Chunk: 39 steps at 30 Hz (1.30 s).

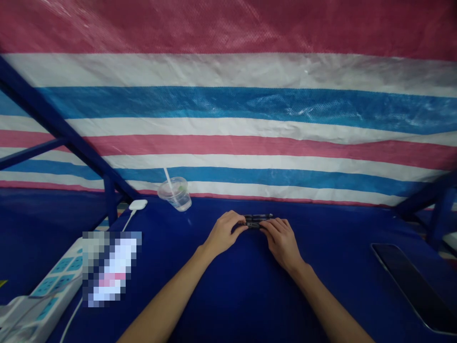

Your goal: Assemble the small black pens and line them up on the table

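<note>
1. Two bare hands work at centre: the left hand [224,233] and the right hand [282,243], with both forearms entering from the near edge.
2. Grip state: both hands are closed with curled fingers, grasping a slender black rod-shaped object [254,222] from opposite ends. Grip force cannot be determined.
3. Object location: the object sits between the hands, at or just above a dark blue fabric table cover [250,305]; contact cannot be confirmed. It shows as parallel black strips, and its exact kind cannot be determined. The opposed hold appears to keep it level.
4. Far left of the hands: a clear plastic cup [174,194] with a white straw [167,178] stands near the far edge, apparently clear of the hands.
5. Left side: a white oval device [138,205] trails a white cable [128,224]. Nearer lies a white power strip with teal panels [53,281]. A pixelated patch [110,269] conceals another item.
6. Right side: a black rectangular smartphone [414,286] lies flat.
7. Far side: a red, white and blue striped woven tarpaulin [250,114] spans navy metal frame bars [60,124].
8. Markings: no brand, label or writing is legible.
</note>
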Motion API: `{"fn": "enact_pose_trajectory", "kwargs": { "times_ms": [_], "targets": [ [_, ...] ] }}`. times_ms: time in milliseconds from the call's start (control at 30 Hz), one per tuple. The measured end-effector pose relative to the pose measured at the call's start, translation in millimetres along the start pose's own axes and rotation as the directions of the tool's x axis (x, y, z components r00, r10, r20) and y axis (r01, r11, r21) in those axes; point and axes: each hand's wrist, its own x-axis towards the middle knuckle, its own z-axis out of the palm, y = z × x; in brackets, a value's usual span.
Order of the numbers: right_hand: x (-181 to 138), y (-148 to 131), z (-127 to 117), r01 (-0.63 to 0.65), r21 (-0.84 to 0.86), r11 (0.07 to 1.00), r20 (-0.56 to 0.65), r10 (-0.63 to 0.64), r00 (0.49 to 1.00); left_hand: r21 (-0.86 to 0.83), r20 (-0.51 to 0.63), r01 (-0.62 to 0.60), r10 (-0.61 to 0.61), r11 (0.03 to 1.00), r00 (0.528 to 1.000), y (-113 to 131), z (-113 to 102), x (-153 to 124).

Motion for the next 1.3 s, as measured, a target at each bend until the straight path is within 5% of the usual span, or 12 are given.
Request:
{"fn": "enact_pose_trajectory", "kwargs": {
  "times_ms": [1300],
  "targets": [
    [1.6, -2.1, -1.4, -0.007, 0.028, 1.0, 0.024, 0.006, 1.0, 0.02, -0.05, -0.056, 0.057, 0.998, 0.997, -2.2, 1.6, 0.4]
  ]
}}
